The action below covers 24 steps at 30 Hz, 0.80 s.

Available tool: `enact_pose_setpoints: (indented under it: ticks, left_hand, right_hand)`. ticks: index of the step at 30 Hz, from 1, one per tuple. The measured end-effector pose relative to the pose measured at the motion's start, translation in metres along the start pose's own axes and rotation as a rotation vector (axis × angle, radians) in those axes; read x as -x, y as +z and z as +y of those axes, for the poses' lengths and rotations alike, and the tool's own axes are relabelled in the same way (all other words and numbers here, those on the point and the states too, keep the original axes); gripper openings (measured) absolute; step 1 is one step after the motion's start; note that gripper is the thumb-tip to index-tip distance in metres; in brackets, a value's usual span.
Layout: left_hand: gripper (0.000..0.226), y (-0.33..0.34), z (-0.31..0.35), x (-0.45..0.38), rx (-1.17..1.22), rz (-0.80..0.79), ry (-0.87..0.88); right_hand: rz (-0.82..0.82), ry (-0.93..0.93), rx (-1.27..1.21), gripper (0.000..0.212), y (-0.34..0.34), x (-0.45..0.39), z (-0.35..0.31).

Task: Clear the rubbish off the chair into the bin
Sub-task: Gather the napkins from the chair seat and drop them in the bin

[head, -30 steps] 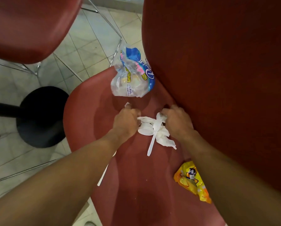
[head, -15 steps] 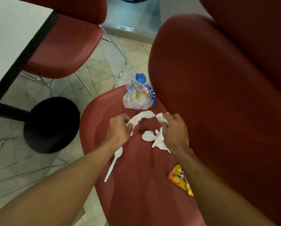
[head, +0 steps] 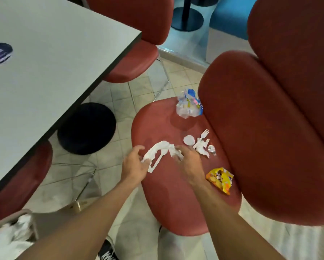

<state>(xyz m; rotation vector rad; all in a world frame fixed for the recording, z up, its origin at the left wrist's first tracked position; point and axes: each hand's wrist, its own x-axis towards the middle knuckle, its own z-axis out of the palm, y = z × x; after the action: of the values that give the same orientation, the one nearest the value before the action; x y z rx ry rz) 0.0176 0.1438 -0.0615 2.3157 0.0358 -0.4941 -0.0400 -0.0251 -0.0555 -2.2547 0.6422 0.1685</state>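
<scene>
— Where are your hands?

— Both are over the near left part of the red padded chair seat (head: 168, 194). My left hand (head: 134, 166) pinches one end of a crumpled white paper napkin (head: 162, 149), and my right hand (head: 187, 162) grips the other end. A white plastic utensil (head: 157, 162) hangs with it; I cannot tell which kind.

— What else lies on the seat?

— Five things. One clear plastic bag with blue print (head: 189, 107) at the far edge, against the backrest. One white plastic fork (head: 204, 134), one round white lid (head: 189, 140), one small torn white wrapper (head: 202, 149) with a bit of foil beside it, close together right of my right hand. One yellow snack packet (head: 220, 179) at the right, near the backrest.

— Room to move?

— Tiled floor (head: 120, 94) lies between the seat's left edge and the grey table (head: 54, 62). The beige bin (head: 12, 233), white rubbish inside, stands near left.
</scene>
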Motion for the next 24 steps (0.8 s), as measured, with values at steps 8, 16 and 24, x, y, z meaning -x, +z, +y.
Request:
enact_pose_setpoints:
  ticks: [8,16,24]
  left_hand:
    - [0.028,-0.098,-0.096,0.079,0.036,0.057,-0.012]
    - [0.022,-0.189,-0.203,0.14,0.142,0.213,-0.155]
    - [0.023,-0.26,-0.323,0.193,0.145,0.44,-0.41]
  right_hand:
    - [-0.088,-0.078,-0.008,0.019,0.091,0.085,-0.084]
    - [-0.216,-0.208,-0.017,0.01,0.184,0.146,-0.171]
    - [-0.449,-0.291,0.109,0.032,0.287,0.212,-0.238]
